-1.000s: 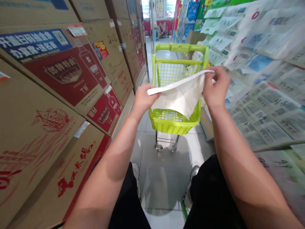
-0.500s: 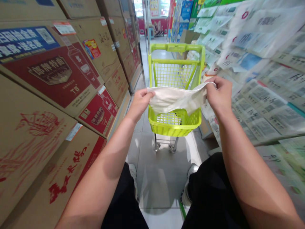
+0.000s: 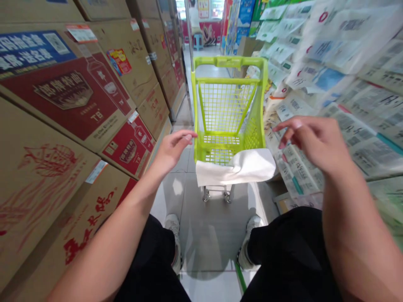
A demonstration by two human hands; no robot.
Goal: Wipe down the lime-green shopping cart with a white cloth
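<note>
A white cloth [image 3: 236,167] hangs over the near rim of a green plastic shopping cart [image 3: 262,105], its right end bunched higher than the left. Just left of the cart is my left hand [image 3: 176,147], fingers apart and holding nothing, its fingertips close to the cart's side. To the right of the cart my right hand [image 3: 311,136] hovers with fingers spread and loosely bent, nothing in it. Neither hand touches the cloth. The grid bottom of the cart shows behind the cloth.
Stacked cardboard boxes [image 3: 72,92] line the left side. Packaged goods in white and green wrappers [image 3: 340,50] slope along the right. Far down the aisle a person [image 3: 194,16] is near a blue stool [image 3: 198,41]. A green strip [image 3: 241,277] lies on the floor between my legs.
Both hands have let go of the cloth and moved apart, the right one further. The cloth has gone from being stretched above the cart to lying over its near rim.
</note>
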